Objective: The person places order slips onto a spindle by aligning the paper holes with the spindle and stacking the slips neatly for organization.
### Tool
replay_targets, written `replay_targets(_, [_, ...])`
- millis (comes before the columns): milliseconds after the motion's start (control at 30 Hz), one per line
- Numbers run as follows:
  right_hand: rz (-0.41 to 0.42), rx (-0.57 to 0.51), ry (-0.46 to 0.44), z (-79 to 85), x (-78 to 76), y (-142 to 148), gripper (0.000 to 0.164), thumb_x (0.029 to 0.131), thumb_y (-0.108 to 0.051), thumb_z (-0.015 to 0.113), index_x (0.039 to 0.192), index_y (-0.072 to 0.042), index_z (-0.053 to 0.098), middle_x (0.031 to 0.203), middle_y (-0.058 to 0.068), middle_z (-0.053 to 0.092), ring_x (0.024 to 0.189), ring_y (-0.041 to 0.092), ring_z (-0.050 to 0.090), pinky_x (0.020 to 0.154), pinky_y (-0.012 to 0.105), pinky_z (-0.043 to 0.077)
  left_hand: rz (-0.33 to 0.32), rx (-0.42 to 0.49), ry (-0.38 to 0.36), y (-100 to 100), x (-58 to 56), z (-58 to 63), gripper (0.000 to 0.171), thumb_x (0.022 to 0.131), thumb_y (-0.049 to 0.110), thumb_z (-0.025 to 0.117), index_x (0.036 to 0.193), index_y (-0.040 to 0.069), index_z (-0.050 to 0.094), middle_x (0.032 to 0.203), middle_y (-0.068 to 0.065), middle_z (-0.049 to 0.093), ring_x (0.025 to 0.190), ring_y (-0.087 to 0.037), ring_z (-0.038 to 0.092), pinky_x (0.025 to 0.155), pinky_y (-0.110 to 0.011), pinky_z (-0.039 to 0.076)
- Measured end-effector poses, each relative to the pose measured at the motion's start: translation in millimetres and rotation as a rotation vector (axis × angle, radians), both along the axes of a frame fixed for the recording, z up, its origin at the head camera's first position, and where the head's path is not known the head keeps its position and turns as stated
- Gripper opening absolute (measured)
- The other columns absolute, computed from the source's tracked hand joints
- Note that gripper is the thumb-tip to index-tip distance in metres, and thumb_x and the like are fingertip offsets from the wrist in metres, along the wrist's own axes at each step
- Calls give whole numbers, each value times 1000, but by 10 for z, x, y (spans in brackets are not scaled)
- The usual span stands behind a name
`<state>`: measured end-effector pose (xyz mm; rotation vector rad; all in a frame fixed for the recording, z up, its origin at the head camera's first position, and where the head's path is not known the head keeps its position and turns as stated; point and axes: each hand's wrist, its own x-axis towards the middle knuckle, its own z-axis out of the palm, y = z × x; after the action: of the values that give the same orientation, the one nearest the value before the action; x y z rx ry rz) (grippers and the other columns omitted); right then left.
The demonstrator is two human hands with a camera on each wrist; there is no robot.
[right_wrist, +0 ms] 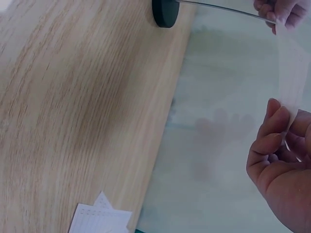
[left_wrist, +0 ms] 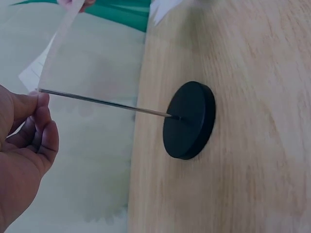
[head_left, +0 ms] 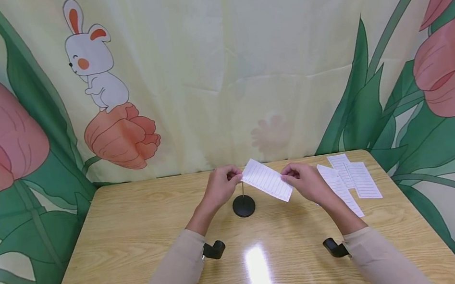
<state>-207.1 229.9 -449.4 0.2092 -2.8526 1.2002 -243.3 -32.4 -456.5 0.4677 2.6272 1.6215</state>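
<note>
A lined paper slip (head_left: pixel 267 181) is stretched between both hands above the table. My left hand (head_left: pixel 222 184) pinches its left end between thumb and fingers, while my right hand (head_left: pixel 304 179) pinches the right end. Below the left hand stands a receipt spike with a round black base (head_left: pixel 244 206) and a thin upright metal rod (left_wrist: pixel 112 104). In the left wrist view the rod's tip meets the slip's edge right beside the left fingertips. Whether the tip has pierced the paper cannot be told.
Several similar lined slips (head_left: pixel 366 180) lie overlapping on the wooden table (head_left: pixel 138 251) at the right, near the right forearm. Behind the table's far edge hangs a curtain (head_left: pixel 194 93) printed with tulips and a rabbit. A black wrist camera (head_left: pixel 214 250) sticks out from the left sleeve.
</note>
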Motion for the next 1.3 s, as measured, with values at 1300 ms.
replay_targets(1300, [30,59,-75,-377,64,-18,7,99,-14,70,98,-7,70,88,4,69,78,14,59,69,28,47,-24,-61,-47,-16,-16,-304,8,99,4,66,95,3,73,93,-9,71,80,-16,60,69,-25,51])
